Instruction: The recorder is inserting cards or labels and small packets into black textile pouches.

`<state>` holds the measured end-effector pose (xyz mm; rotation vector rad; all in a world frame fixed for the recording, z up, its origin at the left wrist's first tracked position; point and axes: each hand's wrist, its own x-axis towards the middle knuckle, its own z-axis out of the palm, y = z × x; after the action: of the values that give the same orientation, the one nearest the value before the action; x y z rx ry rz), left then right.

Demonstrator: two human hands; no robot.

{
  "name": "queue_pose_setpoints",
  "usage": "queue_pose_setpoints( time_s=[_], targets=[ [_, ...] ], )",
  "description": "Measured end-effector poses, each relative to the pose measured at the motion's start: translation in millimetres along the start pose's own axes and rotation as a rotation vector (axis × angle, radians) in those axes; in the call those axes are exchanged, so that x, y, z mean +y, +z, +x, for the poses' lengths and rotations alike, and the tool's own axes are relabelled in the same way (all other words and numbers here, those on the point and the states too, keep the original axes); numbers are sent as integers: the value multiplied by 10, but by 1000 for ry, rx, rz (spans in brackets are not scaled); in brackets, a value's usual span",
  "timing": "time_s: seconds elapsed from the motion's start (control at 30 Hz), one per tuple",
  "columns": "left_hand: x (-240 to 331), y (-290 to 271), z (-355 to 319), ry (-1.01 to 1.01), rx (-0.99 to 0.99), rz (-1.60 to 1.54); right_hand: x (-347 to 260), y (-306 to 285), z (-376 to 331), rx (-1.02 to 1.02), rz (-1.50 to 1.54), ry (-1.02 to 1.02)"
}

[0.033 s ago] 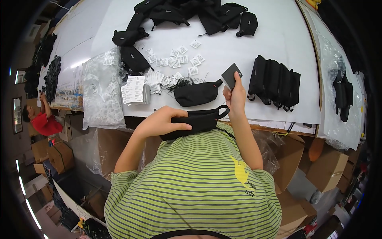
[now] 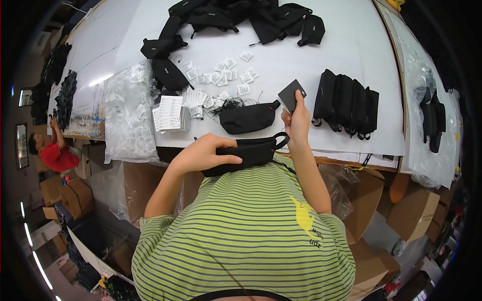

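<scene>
My left hand (image 2: 207, 152) is closed on a small black pouch (image 2: 256, 151), held against my striped shirt at the table's near edge. Its carry loop sticks out toward my right wrist. Upright in my right hand (image 2: 298, 120) is a dark grey card (image 2: 288, 96), pinched between thumb and fingers. Another black bag (image 2: 248, 119) lies on the table just beyond the held pouch. Left of that bag are a stack of printed white tags (image 2: 169, 114) and a tangle of black strings (image 2: 232, 104).
Several black pouches stand in a row (image 2: 346, 104) on the right, and more lie heaped (image 2: 216, 17) at the back. White packets (image 2: 226, 74) are scattered mid-table. A clear plastic bag (image 2: 129, 118) of packets sits left. Cardboard boxes (image 2: 414, 210) stand below; a person in red (image 2: 57, 154) is far left.
</scene>
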<state>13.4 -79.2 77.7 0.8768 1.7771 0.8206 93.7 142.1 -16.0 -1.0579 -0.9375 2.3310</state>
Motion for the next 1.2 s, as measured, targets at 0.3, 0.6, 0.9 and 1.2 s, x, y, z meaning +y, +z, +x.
queue_pose_setpoints(
  time_s=[0.3, 0.6, 0.9, 1.2],
  targets=[
    [-67, -126, 276, 238, 235, 402, -612, 276, -406, -430, -1099, -698],
    [-104, -54, 577, 400, -26, 556, -523, 181, -464, -866, -1797, -511],
    [-667, -395, 1673, 88, 53, -465, -644, -25, -421, -874, -1652, -218],
    [-1485, -225, 2114, 14, 667, 366, -567, -175, -429, -824, -1707, -470]
  ],
)
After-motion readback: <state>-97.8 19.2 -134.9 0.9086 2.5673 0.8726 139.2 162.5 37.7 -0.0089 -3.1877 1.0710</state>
